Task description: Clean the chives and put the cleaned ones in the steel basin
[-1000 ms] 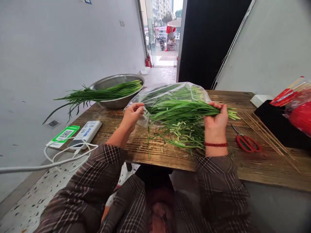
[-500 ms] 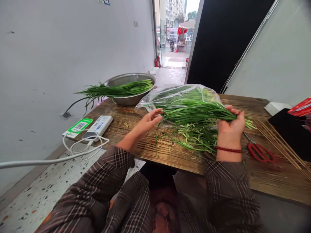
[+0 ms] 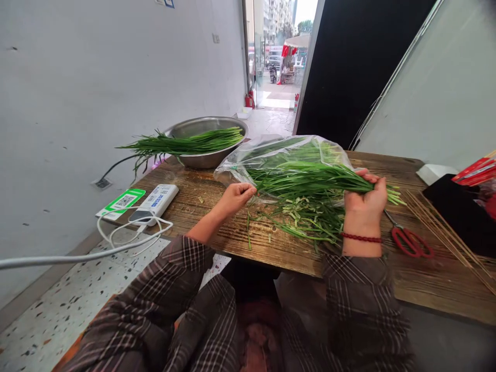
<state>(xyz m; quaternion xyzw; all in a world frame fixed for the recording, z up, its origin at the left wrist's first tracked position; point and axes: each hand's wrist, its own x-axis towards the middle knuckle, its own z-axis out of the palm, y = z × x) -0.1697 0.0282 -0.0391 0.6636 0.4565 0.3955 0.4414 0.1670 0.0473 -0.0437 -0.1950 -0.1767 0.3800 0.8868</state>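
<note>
My right hand (image 3: 365,199) is closed round the pale stem end of a bunch of green chives (image 3: 310,176), whose leaves reach left over the table. At the leaf tips my left hand (image 3: 237,199) is pinched closed; what its fingers hold, if anything, is too small to make out. Behind the bunch lies a clear plastic bag (image 3: 271,147) with more chives inside. A loose heap of trimmings (image 3: 306,219) rests below the bunch. At the back left, a steel basin (image 3: 207,161) holds more chives, their leaves hanging over its left rim.
Red-handled scissors (image 3: 411,242) and thin sticks (image 3: 445,232) lie right of my right hand, beside a black box (image 3: 457,212). On the left of the wooden table (image 3: 217,232) are a white power bank (image 3: 157,204), cables and a green-edged card (image 3: 124,201).
The fingers of my left hand were spread at the leaf tips and have now closed together. My right hand still grips the bunch, and the view has shifted slightly.
</note>
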